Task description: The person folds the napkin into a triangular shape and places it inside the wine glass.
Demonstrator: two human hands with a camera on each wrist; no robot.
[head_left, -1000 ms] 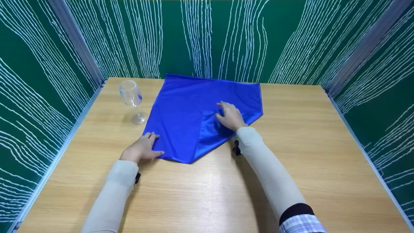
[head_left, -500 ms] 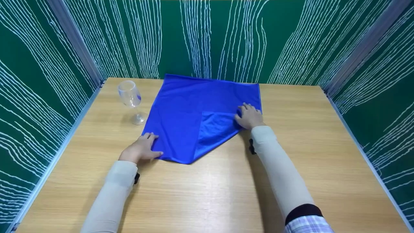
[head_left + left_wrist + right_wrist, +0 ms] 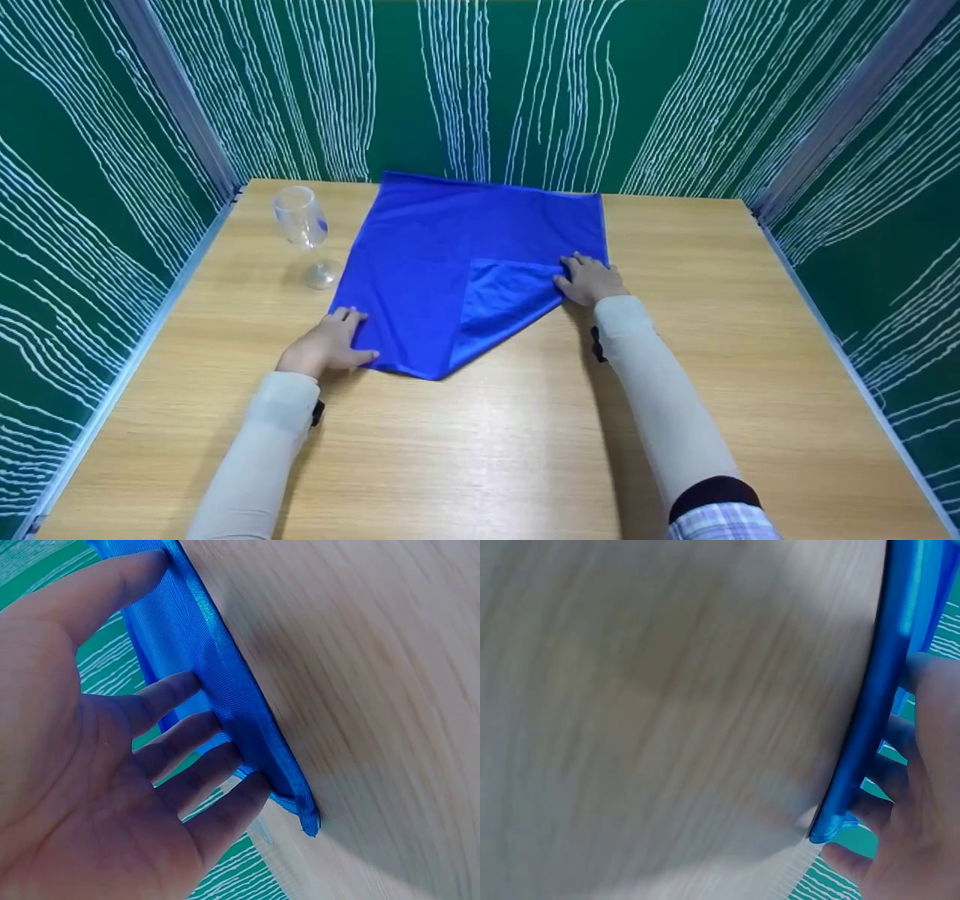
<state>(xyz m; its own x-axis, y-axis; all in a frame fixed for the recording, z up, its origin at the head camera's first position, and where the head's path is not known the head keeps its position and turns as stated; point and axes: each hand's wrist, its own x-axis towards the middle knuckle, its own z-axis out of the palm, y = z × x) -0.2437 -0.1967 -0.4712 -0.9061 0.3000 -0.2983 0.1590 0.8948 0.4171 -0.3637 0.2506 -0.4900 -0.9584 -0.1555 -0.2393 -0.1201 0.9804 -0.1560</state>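
Observation:
A blue cloth (image 3: 405,292) lies spread on the table, its near right corner folded in so that a shinier blue flap (image 3: 504,300) shows. At the near left corner of the cloth, my left hand (image 3: 326,345) rests with thumb and fingers spread. The left wrist view shows those fingertips touching the cloth beside its hemmed edge (image 3: 244,682). My right hand (image 3: 590,281) lies on the right end of the fold, fingers extended. In the right wrist view its fingers (image 3: 889,776) touch the cloth close to the rounded fold edge (image 3: 870,705).
A stemmed wine glass (image 3: 301,225) stands just left of the cloth, beyond my left hand. The wooden table (image 3: 480,457) extends around the cloth. Green panels (image 3: 652,97) with white wavy lines enclose the back and both sides.
My right hand has slid right along the folded part, from the flap's middle to its right end, and slightly toward me. The left hand has stayed in place.

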